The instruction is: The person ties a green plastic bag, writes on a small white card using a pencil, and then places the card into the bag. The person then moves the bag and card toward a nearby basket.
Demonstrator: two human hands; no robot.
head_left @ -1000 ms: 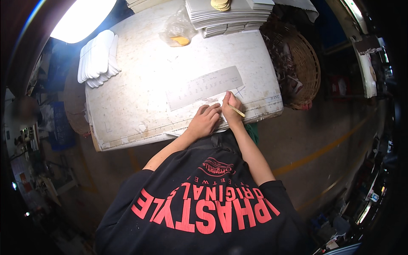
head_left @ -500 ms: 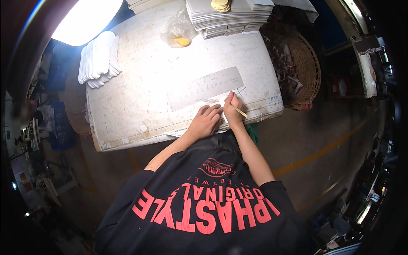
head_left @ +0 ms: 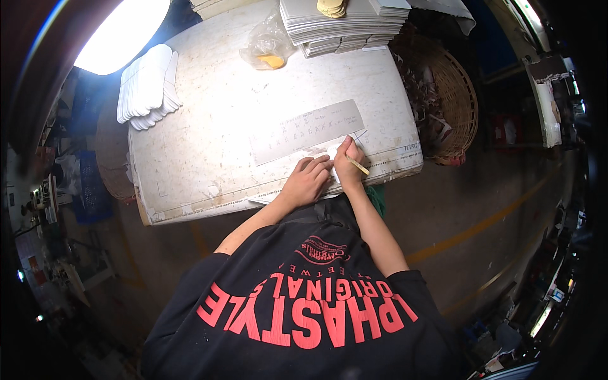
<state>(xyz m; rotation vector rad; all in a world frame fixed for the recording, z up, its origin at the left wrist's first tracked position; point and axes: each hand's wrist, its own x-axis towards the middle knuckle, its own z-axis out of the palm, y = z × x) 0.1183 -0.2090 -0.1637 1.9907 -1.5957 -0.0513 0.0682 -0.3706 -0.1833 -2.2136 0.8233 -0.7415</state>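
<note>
My right hand (head_left: 348,163) is closed around a slim tan pen (head_left: 361,167), whose rear end sticks out toward me. Its tip is hidden by my fingers, close to some blue lines on a white paper (head_left: 358,134) near the table's front edge. Just to the left, my left hand (head_left: 306,181) rests flat with its fingers stretched out, pressing on the white paper and table edge. Beyond both hands lies a long grey card (head_left: 307,130) covered with rows of faint handwriting.
The worn white table (head_left: 190,171) carries a fan of white insole-shaped pieces (head_left: 147,85) at left. A clear plastic bag (head_left: 267,44) with something yellow and stacked white boards (head_left: 345,25) stand at the back. Right of the table is a wicker basket (head_left: 465,101) of scraps.
My right hand and the pen have shifted very slightly. My left hand and the card stay put.
</note>
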